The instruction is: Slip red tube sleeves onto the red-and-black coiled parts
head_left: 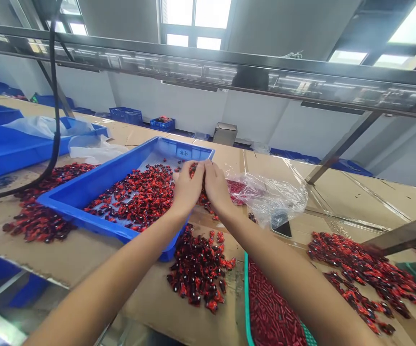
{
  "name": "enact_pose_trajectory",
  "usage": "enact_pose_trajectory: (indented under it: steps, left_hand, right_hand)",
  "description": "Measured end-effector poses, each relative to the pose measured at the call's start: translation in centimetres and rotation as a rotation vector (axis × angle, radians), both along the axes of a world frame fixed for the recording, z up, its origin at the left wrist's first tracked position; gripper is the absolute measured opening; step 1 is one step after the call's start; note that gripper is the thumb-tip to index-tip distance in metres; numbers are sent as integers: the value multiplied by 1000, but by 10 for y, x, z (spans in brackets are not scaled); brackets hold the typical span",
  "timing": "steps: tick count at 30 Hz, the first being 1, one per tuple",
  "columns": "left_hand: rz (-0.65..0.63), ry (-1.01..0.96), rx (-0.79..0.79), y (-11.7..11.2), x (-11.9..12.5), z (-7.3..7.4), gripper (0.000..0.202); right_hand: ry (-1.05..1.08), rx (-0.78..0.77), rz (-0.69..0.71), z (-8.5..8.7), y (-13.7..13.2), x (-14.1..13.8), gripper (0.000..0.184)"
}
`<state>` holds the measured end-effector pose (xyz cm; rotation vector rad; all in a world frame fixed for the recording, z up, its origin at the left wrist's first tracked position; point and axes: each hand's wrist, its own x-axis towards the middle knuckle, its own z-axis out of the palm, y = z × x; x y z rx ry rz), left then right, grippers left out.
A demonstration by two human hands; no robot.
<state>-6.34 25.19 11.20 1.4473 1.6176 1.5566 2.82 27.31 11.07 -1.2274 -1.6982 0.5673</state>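
Observation:
My left hand (188, 187) and my right hand (217, 186) are cupped together at the right rim of a blue tray (95, 222). A few small shiny red-and-black plastic pieces (193, 169) show between them, and the fingertips are partly hidden. Many of the same pieces (146, 192) lie spread over the tray's floor. More pieces sit under my wrists beside the tray, and a loose pile (198, 269) lies nearer to me on the cardboard.
A green-rimmed basket (247, 298) holds dark red rods, partly behind my right forearm. A phone (282, 225) lies by a clear plastic bag (276, 192). Other piles lie left (45, 223) and right (359, 264). A black cable (55, 120) hangs left; a metal post (341, 146) stands right.

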Motion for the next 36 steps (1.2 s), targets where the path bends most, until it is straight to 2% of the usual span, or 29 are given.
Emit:
enact_pose_trajectory:
  steps: [3, 8, 12, 15, 19, 24, 31, 36]
  left_hand:
    - [-33, 3, 1, -30, 26, -19, 31]
    - [-61, 16, -48, -75, 44, -70, 29]
    - [-38, 36, -100, -92, 42, -108, 31]
    - [-33, 72, -111, -95, 38, -126, 31]
    - [-27, 131, -116, -95, 32, -139, 29]
    - [-6, 234, -104, -94, 25, -144, 26]
    - [0, 431, -49, -99, 20, -153, 29]
    - [30, 576, 58, -100, 18, -165, 27]
  right_hand:
    - [103, -1, -73, -21, -32, 24, 29]
    - [212, -69, -116, -77, -77, 37, 31]
    - [255, -152, -122, -115, -91, 34, 30]
    - [265, -193, -102, -132, -93, 30, 30]
    - [259, -242, -65, -145, -92, 26, 30]
    - [247, -316, -33, -151, -91, 28, 30]
    - [161, -440, 46, -146, -83, 42, 33]
    - [65, -524, 85, -140, -78, 52, 32]
